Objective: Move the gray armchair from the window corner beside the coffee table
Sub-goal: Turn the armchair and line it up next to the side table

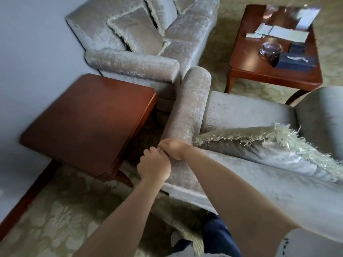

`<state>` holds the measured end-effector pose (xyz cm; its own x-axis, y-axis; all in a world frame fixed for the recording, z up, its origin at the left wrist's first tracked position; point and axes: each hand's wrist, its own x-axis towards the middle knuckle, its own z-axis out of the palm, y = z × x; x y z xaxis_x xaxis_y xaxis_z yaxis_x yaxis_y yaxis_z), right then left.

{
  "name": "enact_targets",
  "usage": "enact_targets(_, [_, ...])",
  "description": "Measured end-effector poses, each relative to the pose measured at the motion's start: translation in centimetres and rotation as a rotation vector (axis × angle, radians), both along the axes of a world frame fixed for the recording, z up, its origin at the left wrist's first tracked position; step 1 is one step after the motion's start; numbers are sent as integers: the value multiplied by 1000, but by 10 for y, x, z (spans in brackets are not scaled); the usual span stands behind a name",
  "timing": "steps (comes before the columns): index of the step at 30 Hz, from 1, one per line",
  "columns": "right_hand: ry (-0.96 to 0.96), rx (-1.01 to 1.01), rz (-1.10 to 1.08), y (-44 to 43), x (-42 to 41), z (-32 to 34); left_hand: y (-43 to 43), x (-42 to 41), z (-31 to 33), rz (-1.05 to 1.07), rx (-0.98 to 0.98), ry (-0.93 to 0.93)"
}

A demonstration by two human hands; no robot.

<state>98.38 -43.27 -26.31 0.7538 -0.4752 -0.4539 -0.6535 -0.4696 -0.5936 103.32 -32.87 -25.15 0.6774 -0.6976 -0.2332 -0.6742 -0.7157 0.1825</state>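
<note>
Holding the armrest: both hands, fingers curled tight round the near end of the rolled armrest [189, 108] of the gray armchair [246, 112], so neither one is open at all.
Left hand [154, 168]: sits lower, on the outer side of the roll, right up against the right hand.
Right hand [173, 149]: wraps over the top of the roll, just beside the fringed cushion [259, 143].
Arms: both bare and stretched forward and down. The right forearm passes over the chair's near edge, and the left comes in alongside it.
Armchair spot: sitting between the side table [89, 123] and the coffee table [274, 71]. The far tip of its armrest is pretty much touching the arm of the sofa [144, 65].
Cushion: lying tilted in the chair, fringe sticking out.
Coffee table stuff: some papers [282, 32], a glass dish [270, 51] (can't tell what's in it, too blurry) and a dark tissue box [293, 60] with a white tissue poking out.
Floor: patterned carpet [55, 210] under everything.
</note>
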Motion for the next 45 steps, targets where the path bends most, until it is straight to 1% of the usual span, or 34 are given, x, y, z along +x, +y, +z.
enact_targets(5, [-76, -131, -147, 12, -23, 11, -7, 5, 9, -148, 43, -97])
enact_targets(8, [-100, -284, -299, 12, -64, 15, -22, -12, 20, -307, 39, -122])
enact_targets(10, [-83, -361, -422, 5, -102, 15, -35, -42, 24, -443, 13, -140])
enact_targets(14, [-22, -459, -681, -3, -203, 15, -62, -133, 25, -678, 9, -57])
enact_targets(18, [90, -600, -907, 8, -334, 16, -77, -254, 19, -923, 17, 29])
enact_targets(20, [186, -671, -998, 16, -405, 18, -77, -322, 16, -1017, 36, 108])
enact_targets(21, [265, -689, -1039, 19, -441, 17, -77, -358, 15, -1058, 59, 144])
enact_targets(23, [467, -641, -1129, 26, -511, 16, -75, -427, 12, -1110, 130, 170])
enact_targets(25, [631, -542, -1196, 30, -565, 16, -77, -483, 11, -1113, 181, 151])
enact_targets(27, [744, -400, -1234, 25, -602, 17, -85, -523, 9, -1091, 179, 140])
enact_targets(29, [806, -202, -1311, 12, -628, 20, -95, -545, 5, -1058, 178, 138])
enact_targets(31, [756, -28, -1413, 2, -650, 24, -101, -551, 0, -1032, 187, 136])
enact_targets(33, [635, 56, -1467, -4, -668, 27, -101, -553, -3, -1035, 177, 94])
enact_targets(34, [607, 67, -1469, -4, -674, 27, -100, -553, -4, -1037, 166, 72])
enact_targets(37, [617, 44, -1418, -7, -675, 29, -100, -555, -4, -1037, 136, 36])
enact_targets(41, [622, 18, -1349, -6, -671, 33, -99, -554, -3, -1036, 140, 39])
enact_targets(45, [644, -64, -1285, 5, -672, 29, -93, -549, -4, -1065, 153, 30])
